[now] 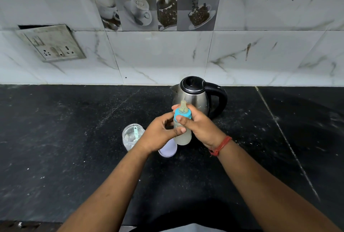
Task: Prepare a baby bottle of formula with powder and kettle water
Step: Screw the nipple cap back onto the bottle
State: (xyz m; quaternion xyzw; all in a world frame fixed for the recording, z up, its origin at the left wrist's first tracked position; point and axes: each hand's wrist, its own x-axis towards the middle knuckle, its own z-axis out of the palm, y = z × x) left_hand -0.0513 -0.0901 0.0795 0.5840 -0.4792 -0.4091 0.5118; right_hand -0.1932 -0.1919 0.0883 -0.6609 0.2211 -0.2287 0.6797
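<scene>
A baby bottle (183, 137) with a blue collar and pale teat stands upright over the black counter, filled with cloudy whitish liquid. My left hand (160, 133) grips its body from the left. My right hand (201, 125) wraps the blue collar from the right, thumb on the ring. Right behind the bottle stands a steel kettle (195, 97) with a black lid and handle. Left of my left hand sits a clear open jar (131, 136) with a pale green scoop inside.
A white lid or cap (168, 150) lies on the black stone counter (74, 138) under my left wrist. A loose switch and socket plate (52, 43) hangs on the marble-tiled wall at upper left.
</scene>
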